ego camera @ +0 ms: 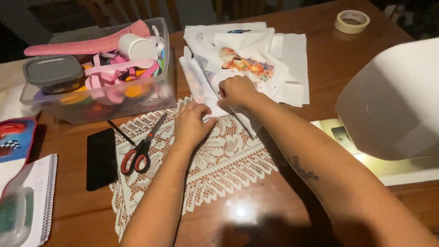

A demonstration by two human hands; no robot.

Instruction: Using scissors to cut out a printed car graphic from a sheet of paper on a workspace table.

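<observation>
Two bare hands are working at a wooden table (320,59), both pinching the near edge of a white cloth piece (206,98) that is lying where a stack of white fabric meets a lace mat. The left hand (192,123) is resting on the mat with its fingers curled narrow, gripping the cloth's near corner. The right hand (235,90), just beyond it, is closed on the same cloth a little farther along the edge, fingers bent tight.

The fabric stack (283,59) is spreading toward the far middle of the table, several overlapping white pieces, too many layers to count surely; one of them is showing a printed orange picture (244,64). The one lace mat (219,160) is lying under the hands, reaching toward the near left.

On the mat's left part one pair of scissors (139,148) with red-and-black handles is lying closed, and one dark pencil (121,132) is lying just beside it. Left of those, one black phone (101,158) is lying flat. One clear plastic bin (98,98) at the far left is holding pink strips, one white cup and one grey lid. One spiral notebook (39,192) is sitting at the near left edge. One roll of tape (352,21) is resting at the far right, and one white machine (393,103) is standing at the right.
</observation>
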